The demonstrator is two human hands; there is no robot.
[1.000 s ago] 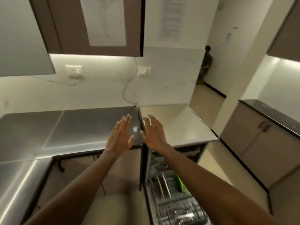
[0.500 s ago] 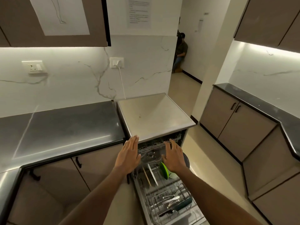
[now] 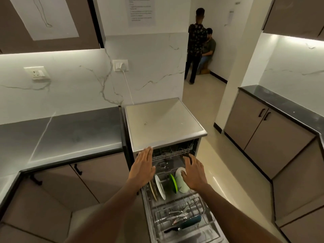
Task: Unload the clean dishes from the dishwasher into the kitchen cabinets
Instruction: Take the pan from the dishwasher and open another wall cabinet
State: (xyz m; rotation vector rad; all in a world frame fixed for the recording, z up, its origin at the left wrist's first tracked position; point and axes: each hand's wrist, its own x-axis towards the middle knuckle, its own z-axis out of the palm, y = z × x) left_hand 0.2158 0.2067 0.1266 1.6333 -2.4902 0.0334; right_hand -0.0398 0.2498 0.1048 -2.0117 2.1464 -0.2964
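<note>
Both hands, the left hand [image 3: 142,170] and right hand [image 3: 193,172], are hovering flat and empty over the plates [image 3: 160,186] racked at lower centre; gripping one likely comes next.

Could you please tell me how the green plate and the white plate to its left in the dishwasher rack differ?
The green plate is bright green; the white plate is plain white. The green plate looks smaller, the white plate larger across. The green plate stands close to the right hand, the white plate nearer the left hand. Neither hand touches either plate. Both plates stand on edge in the lower rack.
</note>
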